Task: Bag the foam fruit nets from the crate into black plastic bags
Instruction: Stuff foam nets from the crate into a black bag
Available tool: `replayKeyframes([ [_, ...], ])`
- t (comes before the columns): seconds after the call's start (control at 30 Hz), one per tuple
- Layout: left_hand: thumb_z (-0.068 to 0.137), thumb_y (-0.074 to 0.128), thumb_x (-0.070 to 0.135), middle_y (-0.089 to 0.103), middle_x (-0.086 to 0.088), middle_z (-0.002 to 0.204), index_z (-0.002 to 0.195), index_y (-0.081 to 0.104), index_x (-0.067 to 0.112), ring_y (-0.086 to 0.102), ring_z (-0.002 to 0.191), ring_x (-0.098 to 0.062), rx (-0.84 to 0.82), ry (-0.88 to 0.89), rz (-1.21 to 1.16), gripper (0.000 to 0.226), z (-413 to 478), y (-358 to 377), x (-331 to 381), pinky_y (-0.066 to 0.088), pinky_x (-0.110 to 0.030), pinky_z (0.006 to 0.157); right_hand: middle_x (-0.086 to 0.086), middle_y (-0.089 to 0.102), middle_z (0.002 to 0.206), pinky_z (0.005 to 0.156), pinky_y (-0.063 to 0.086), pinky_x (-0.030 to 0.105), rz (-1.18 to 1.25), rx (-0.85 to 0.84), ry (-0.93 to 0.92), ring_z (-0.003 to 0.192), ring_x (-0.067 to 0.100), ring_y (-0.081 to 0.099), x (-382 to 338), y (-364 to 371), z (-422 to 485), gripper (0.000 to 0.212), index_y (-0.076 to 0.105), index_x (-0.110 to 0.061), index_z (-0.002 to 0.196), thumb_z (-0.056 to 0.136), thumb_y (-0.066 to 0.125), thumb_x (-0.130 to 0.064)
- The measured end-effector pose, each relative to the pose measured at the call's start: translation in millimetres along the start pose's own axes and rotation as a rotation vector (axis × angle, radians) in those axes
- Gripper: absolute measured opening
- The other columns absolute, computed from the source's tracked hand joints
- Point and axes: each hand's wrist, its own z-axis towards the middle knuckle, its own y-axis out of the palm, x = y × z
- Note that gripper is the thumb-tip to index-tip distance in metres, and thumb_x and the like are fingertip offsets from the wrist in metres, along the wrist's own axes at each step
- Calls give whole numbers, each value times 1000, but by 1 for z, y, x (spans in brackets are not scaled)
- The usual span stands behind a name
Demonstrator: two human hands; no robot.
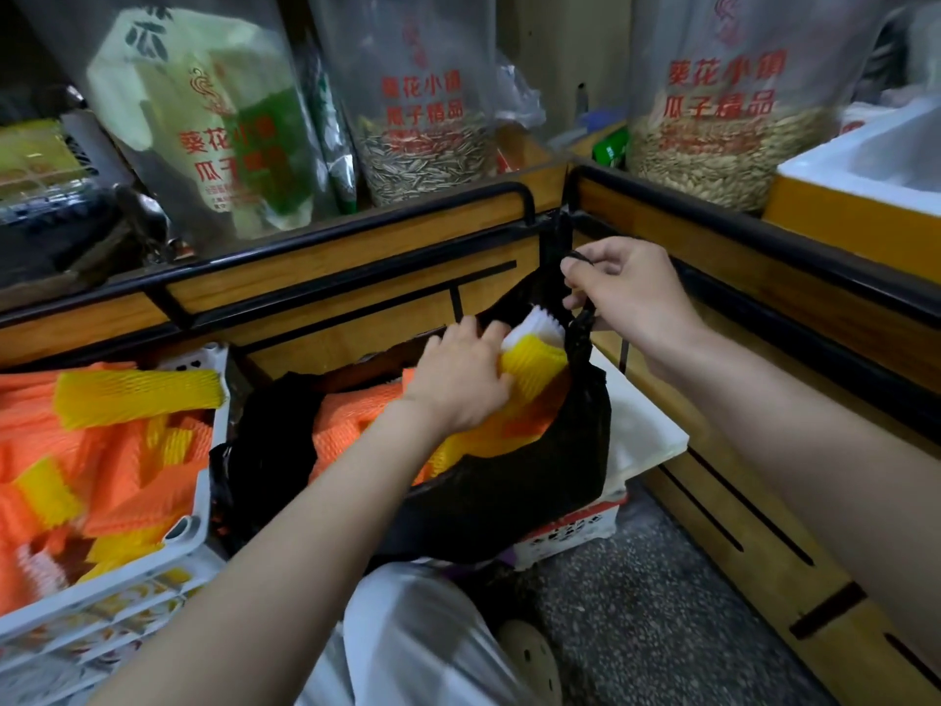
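Right hand (626, 293) pinched a handle of the black bag (509, 491), holding its mouth up; left hand (458, 379) lay on foam nets (529, 379) inside it, clasping or merely pressing, could not tell; if overstuffed, nets might spring out or the thin handle tear; bag's base hidden; crate (203, 481) cut off at left.

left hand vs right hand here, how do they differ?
The left hand sits low in the mouth of the black plastic bag; the right hand is higher, above its rim. The left hand lies fairly flat, pressing on the yellow and white foam nets; the right hand pinches the bag handle, holding it up. Shared: both bare, both on the same bag.
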Motion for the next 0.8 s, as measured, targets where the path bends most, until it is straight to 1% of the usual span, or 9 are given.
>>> replayKeyframes([
  [0.13, 88, 54, 36, 57, -6, 114, 125, 33, 15, 54, 105, -25, 23, 71, -47, 48, 1, -21, -7, 32, -38, 93, -2, 68, 79, 82, 54, 39, -2, -11, -12, 73, 8, 66, 1, 0, 1, 8, 61, -24, 84, 91, 58, -22],
  [0.2, 90, 53, 35, 53, -5, 117, 124, 36, 16, 52, 109, -24, -34, 98, 7, 42, 0, -16, -15, 31, -37, 95, -2, 68, 80, 83, 54, 41, 1, -10, -4, 75, 9, 66, 4, 0, 1, 10, 61, -26, 82, 91, 58, -23],
  [0.27, 92, 52, 32, 45, -5, 126, 134, 34, 16, 44, 118, -24, -50, 111, 111, 48, -2, 0, -20, 31, -37, 98, -2, 68, 80, 84, 54, 40, 11, -12, 5, 74, 10, 66, 7, 1, 0, 7, 62, -24, 85, 91, 58, -23],
  [0.4, 88, 60, 17, 38, -7, 124, 140, 27, 16, 41, 113, -24, 148, 37, 198, 61, -6, 28, -18, 36, -31, 91, -1, 68, 81, 82, 53, 38, -10, -9, 9, 75, 11, 66, 10, 1, -1, 6, 63, -21, 90, 91, 58, -24],
  [0.5, 88, 56, 10, 41, -8, 123, 129, 39, 14, 43, 108, -23, 247, 86, 96, 45, -8, 32, -14, 39, -31, 87, -2, 67, 82, 76, 52, 31, -16, -2, 5, 70, 8, 64, 9, -1, 0, 7, 63, -18, 93, 92, 58, -21],
  [0.57, 95, 47, 22, 39, -7, 134, 132, 39, 16, 39, 121, -24, 174, 202, 71, 37, -9, 35, -12, 34, -34, 95, -2, 66, 80, 72, 50, 28, -16, 7, 4, 67, 6, 63, 8, -2, 1, 7, 63, -17, 93, 92, 58, -21],
  [0.63, 100, 33, 35, 28, -3, 150, 140, 33, 21, 23, 138, -24, 12, 250, 95, 43, -9, 42, -12, 23, -37, 108, -1, 67, 80, 70, 48, 26, -14, 13, 4, 66, 6, 63, 6, -2, 1, 7, 64, -16, 93, 91, 58, -21],
  [0.7, 101, 23, 41, 13, -1, 157, 144, 29, 25, 7, 145, -24, -167, 197, 119, 47, -4, 49, -13, 12, -41, 115, 1, 68, 84, 70, 49, 26, -14, 14, 4, 68, 7, 63, 4, -1, 1, 8, 64, -16, 94, 91, 58, -21],
  [0.8, 102, 20, 41, -3, -2, 159, 146, 29, 26, -6, 146, -25, -385, 114, 94, 47, 4, 59, -14, 2, -46, 116, 1, 68, 86, 74, 51, 27, -10, 11, 1, 70, 8, 64, 1, -2, -1, 7, 64, -16, 95, 91, 59, -20],
])
